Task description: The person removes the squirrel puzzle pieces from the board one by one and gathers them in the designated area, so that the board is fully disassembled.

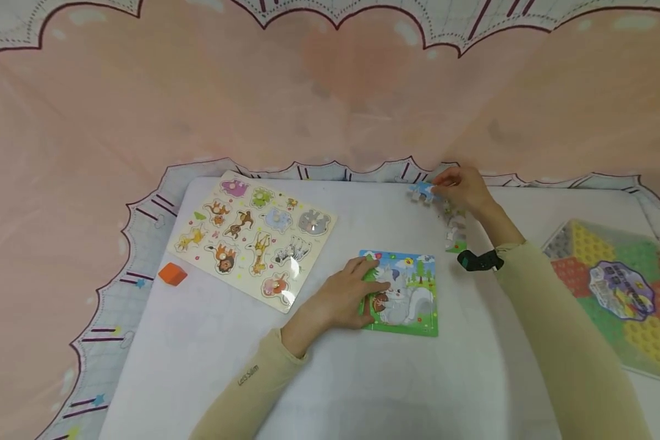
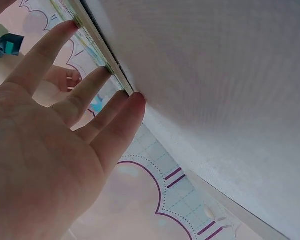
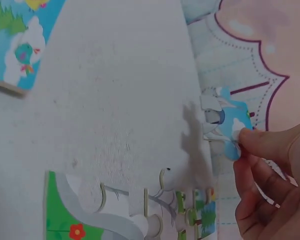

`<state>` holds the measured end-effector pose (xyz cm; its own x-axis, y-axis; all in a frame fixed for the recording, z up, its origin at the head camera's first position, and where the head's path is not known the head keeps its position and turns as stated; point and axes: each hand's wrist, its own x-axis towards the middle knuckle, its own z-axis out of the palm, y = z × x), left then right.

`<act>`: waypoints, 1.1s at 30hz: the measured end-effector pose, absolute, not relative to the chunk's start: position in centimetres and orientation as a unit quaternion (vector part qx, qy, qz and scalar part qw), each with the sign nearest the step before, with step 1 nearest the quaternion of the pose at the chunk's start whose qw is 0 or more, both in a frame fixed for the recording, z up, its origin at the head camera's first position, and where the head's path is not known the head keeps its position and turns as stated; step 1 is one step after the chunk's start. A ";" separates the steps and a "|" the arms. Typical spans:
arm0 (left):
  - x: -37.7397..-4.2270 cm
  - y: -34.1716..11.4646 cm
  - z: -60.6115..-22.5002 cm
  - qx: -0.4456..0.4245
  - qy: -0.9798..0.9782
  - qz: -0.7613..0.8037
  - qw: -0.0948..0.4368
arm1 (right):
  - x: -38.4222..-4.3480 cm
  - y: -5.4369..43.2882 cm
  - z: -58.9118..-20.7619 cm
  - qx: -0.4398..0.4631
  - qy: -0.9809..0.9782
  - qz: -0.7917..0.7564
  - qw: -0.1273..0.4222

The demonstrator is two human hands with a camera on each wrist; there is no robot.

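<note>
My left hand (image 1: 341, 296) rests at the left side of a square squirrel jigsaw puzzle (image 1: 407, 299), its fingers spread over the picture. In the left wrist view, the fairly straight fingers (image 2: 92, 92) touch the edge of the puzzle board. At the table's far edge my right hand (image 1: 464, 189) pinches a blue jigsaw piece (image 3: 232, 122) between thumb and fingertips. The piece has white cloud and grey patches and is tilted up above the tabletop. Several loose jigsaw pieces (image 1: 455, 232) with green, grey and white print lie below that hand.
A cream animal peg puzzle board (image 1: 253, 235) lies at the left, with an orange block (image 1: 173, 274) beside its lower corner. On the right is a clear package of coloured pieces (image 1: 588, 256) with a purple label. A patterned cloth (image 1: 335, 91) hangs behind the white table (image 1: 209, 360).
</note>
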<state>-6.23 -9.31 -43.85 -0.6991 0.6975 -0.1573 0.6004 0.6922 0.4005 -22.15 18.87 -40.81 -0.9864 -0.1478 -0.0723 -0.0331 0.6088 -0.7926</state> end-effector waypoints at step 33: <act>-6.1 -9.4 -44.2 0.343 0.912 0.145 0.172 | -26.7 18.0 -43.0 -0.089 0.923 -0.337 0.163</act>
<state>-6.14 -9.39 -44.19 -0.7060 0.6753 -0.2133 0.5756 0.7226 0.3828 -26.72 18.01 -42.95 -0.9307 -0.2746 -0.2415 -0.0543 0.7568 -0.6514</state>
